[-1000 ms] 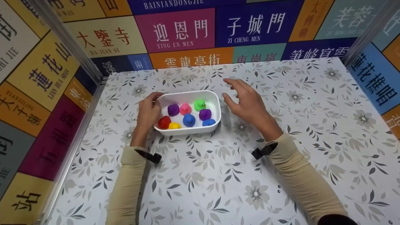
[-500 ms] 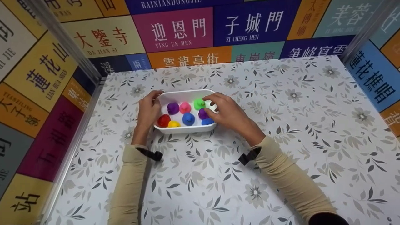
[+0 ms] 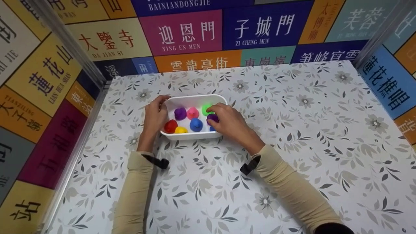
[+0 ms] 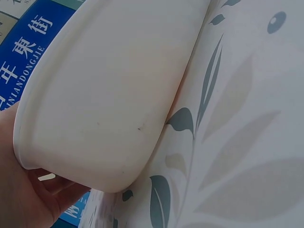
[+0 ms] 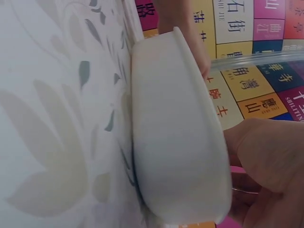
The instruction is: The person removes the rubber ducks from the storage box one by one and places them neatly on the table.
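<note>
A white plastic tub (image 3: 191, 136) holds several small rubber ducks. My left hand (image 3: 155, 115) grips its left end, fingers at the rim. Reaching in over the right end, my right hand (image 3: 230, 122) pinches a purple rubber duck (image 3: 212, 117) between thumb and fingers. A green duck (image 3: 206, 109) lies just behind those fingers, partly covered. Also inside are a second purple duck (image 3: 180, 113), a pink one (image 3: 192, 113), a blue one (image 3: 196, 124), a red one (image 3: 170, 126) and a yellow one (image 3: 181, 130). Another blue duck is mostly hidden under the right hand.
The tub stands on a table (image 3: 201, 182) covered in a white leaf-and-flower print. Coloured panels with Chinese lettering (image 3: 182, 32) rise behind it and at both sides. Dark wrist cameras (image 3: 250, 165) sit on both sleeves.
My right hand has come in from the right of the tub, over its right end and down onto the purple rubber duck. The left hand has stayed at the left end.
</note>
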A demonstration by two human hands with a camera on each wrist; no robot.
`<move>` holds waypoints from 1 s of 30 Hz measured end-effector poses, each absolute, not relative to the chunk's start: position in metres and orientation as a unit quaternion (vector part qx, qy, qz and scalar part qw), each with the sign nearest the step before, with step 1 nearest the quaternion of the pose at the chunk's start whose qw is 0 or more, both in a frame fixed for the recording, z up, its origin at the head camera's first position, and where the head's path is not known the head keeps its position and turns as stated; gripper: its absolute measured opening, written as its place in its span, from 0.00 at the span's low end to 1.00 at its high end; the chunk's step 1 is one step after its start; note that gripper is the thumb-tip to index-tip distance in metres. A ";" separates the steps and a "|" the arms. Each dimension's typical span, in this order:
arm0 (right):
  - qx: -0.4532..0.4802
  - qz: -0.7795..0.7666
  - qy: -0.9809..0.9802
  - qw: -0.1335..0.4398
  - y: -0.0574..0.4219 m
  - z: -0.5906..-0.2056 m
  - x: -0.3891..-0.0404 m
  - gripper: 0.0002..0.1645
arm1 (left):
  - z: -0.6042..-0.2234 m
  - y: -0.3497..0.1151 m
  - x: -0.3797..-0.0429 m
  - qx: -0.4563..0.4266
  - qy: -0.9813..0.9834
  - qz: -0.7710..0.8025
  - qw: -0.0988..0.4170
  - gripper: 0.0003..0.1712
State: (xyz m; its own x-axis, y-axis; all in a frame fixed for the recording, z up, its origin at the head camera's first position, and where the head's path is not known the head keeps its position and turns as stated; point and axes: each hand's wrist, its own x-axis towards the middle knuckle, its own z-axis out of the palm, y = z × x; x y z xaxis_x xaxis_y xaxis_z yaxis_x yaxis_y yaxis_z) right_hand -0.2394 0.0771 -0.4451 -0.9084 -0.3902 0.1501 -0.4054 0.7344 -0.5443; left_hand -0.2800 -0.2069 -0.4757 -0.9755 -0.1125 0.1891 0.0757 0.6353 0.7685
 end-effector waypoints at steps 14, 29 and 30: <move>0.213 0.279 -0.936 0.016 0.073 -0.446 -0.238 0.25 | -0.478 -0.208 -0.281 0.013 -0.892 -0.442 0.097 0.25; 0.229 0.281 -0.932 0.030 0.072 -0.448 -0.237 0.17 | -0.478 -0.209 -0.279 0.003 -0.891 -0.439 0.114 0.24; 0.227 0.282 -0.931 0.034 0.072 -0.448 -0.237 0.16 | -0.478 -0.209 -0.279 0.003 -0.891 -0.438 0.116 0.24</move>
